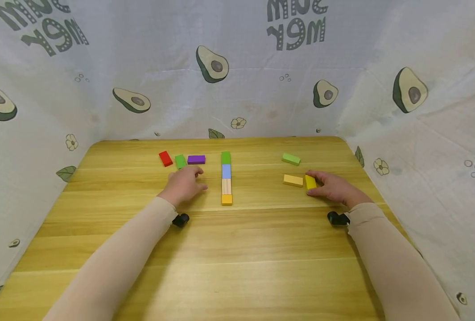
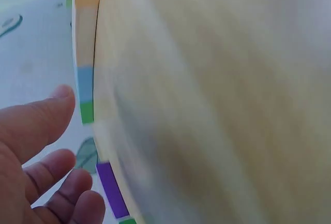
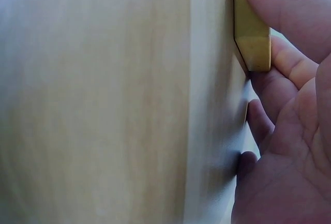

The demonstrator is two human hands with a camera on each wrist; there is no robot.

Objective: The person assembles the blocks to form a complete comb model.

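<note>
My right hand (image 1: 335,187) pinches a yellow block (image 1: 310,182) between thumb and fingers at the table's right side. The same yellow block (image 3: 252,30) shows between thumb and fingers in the right wrist view, close to the tabletop. Just left of it lies a pale orange block (image 1: 293,180). My left hand (image 1: 184,183) holds nothing, its fingers loosely bent and the thumb apart. It is nearest a purple block (image 1: 196,159) and a green block (image 1: 180,161), whose lower end meets the hand's outline in the head view. A red block (image 1: 165,158) lies further left.
A straight row runs down the middle of the wooden table (image 1: 221,258): a green block (image 1: 225,157), a blue block (image 1: 226,171), a plain wood block (image 1: 226,186) and an orange block (image 1: 227,199). A light green block (image 1: 291,159) lies back right. Printed cloth (image 1: 257,98) hangs behind.
</note>
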